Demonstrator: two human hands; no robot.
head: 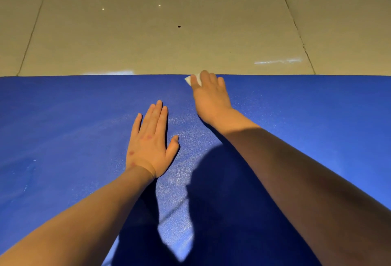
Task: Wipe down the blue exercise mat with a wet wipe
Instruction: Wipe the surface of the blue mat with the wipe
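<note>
1. Right hand [208, 94]: reached out to the far edge of the blue exercise mat [63, 117], palm down, fingers lying over the wet wipe [191, 80] and holding it against the mat. From this angle we cannot tell whether the fingers curl round the wipe or just press it flat.
2. Wet wipe: white, mostly under the right hand. We see only a small corner, sticking out on the thumb side right at the mat's far edge, where mat meets floor [148, 33].
3. Left hand [151, 141]: flat on the mat, palm down, fingers straight and close together, thumb spread to the side. It holds nothing. It sits nearer to us than the right hand and to its left, not touching it or the wipe.
4. Mat: fills the lower part of the view, running off the left, right and bottom edges, so we don't see its full extent. There's a sheen on the strip between the two hands.
5. Shadows [222, 181]: dark patches from our arms and body cover the near-centre mat. Surface detail there is hard to make out.
6. Floor beyond the mat: pale glossy tiles with dark grout lines, a few bright light reflections, and one small dark speck [179, 26] we cannot identify.
7. Both forearms are bare and enter from the bottom corners, cut off by the frame.
</note>
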